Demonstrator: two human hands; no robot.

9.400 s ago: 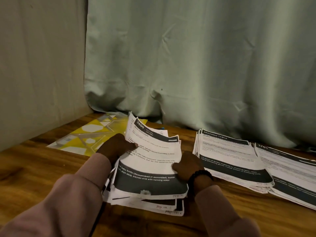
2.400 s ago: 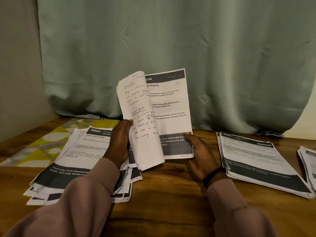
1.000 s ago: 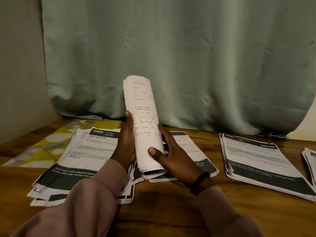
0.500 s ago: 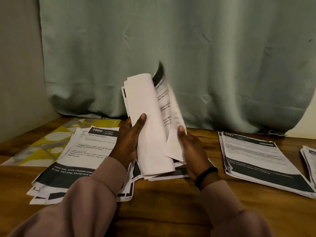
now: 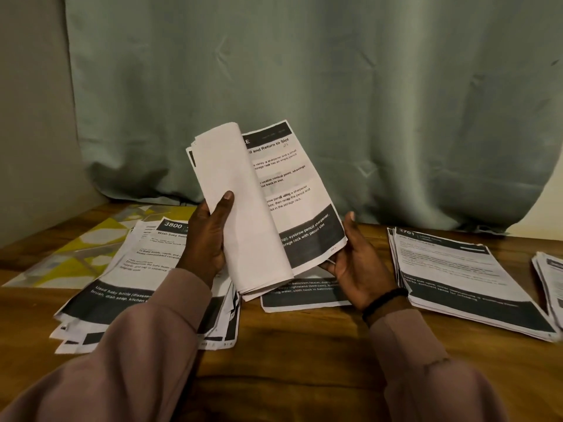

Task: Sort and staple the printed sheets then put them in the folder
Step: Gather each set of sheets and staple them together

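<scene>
One head-worn camera looks forward and down, close over the table point(image 5: 304, 345), perhaps slightly wide-angled.

Your wooden tabletop point(image 5: 304, 345): messy sheet pile point(image 5: 128, 287) left, yellow folder point(image 5: 76, 254) behind it, single sheet point(image 5: 301, 296) centre, neat stacks point(image 5: 463, 278) right.

Half-folded sheaf of printed sheets point(image 5: 259, 208) between both hands.
</scene>
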